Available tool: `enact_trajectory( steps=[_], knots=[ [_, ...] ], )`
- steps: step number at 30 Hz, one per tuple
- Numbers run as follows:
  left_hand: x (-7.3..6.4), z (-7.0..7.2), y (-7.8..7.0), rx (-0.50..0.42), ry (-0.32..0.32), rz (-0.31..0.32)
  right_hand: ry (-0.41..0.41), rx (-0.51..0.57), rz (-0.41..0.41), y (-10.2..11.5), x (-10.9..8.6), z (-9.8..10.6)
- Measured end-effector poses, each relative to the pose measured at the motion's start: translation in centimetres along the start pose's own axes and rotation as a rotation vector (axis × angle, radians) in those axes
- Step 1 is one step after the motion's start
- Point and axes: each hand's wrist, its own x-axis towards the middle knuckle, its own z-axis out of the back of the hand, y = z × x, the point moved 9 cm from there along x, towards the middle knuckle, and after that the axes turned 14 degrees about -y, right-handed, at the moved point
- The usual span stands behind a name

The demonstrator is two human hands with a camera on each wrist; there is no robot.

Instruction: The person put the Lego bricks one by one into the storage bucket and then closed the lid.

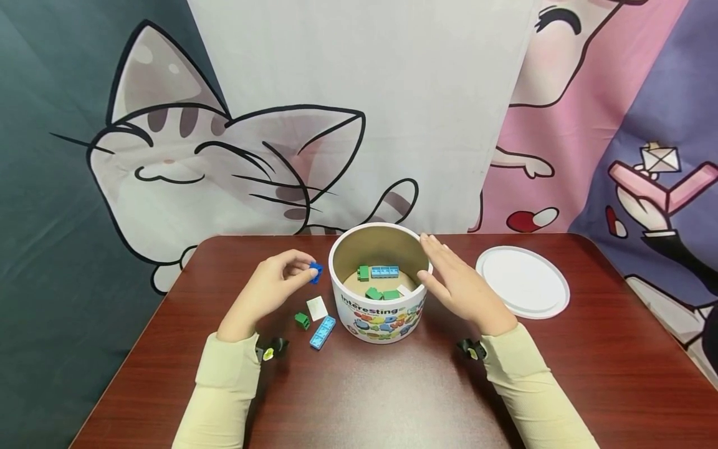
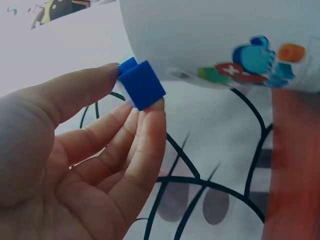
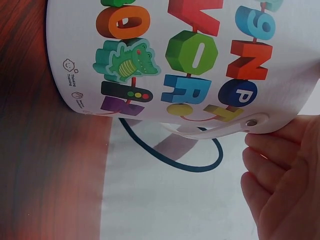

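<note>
Between thumb and fingertips my left hand (image 1: 273, 284) pinches a small blue building block (image 1: 316, 272), held left of a round white bucket (image 1: 378, 321). The left wrist view shows that block (image 2: 142, 85) close up, with a stud on one side. My right hand (image 1: 460, 284) rests against the bucket's right rim with fingers straight; in the right wrist view its fingertips (image 3: 270, 150) touch near the handle's pivot. Inside the bucket lie a light-blue block (image 1: 384, 272), several green blocks (image 1: 363, 273) and a white piece (image 1: 404, 290).
On the brown table (image 1: 370, 399), left of the bucket, lie a white flat block (image 1: 316, 308), a green block (image 1: 302, 320) and a long light-blue block (image 1: 322, 332). A round white lid (image 1: 523, 282) lies to the right. Cartoon curtains (image 1: 359, 56) hang behind.
</note>
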Motion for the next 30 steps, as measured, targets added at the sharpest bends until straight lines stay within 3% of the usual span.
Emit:
enact_trajectory(
  steps=[11,20,30],
  knots=[
    [0.4,-0.4,-2.4,-0.151,-0.056,0.009,0.013,0.001,-0.012,-0.1,0.0,-0.1],
    [1.1,-1.6,-5.1,-0.238,-0.13,-0.058,0.017,0.0,-0.021,-0.1,0.0,0.0],
    [1.8,-3.6,-7.0,-0.167,-0.123,-0.155,0.02,-0.001,-0.025,-0.2,0.0,-0.1]
  ],
)
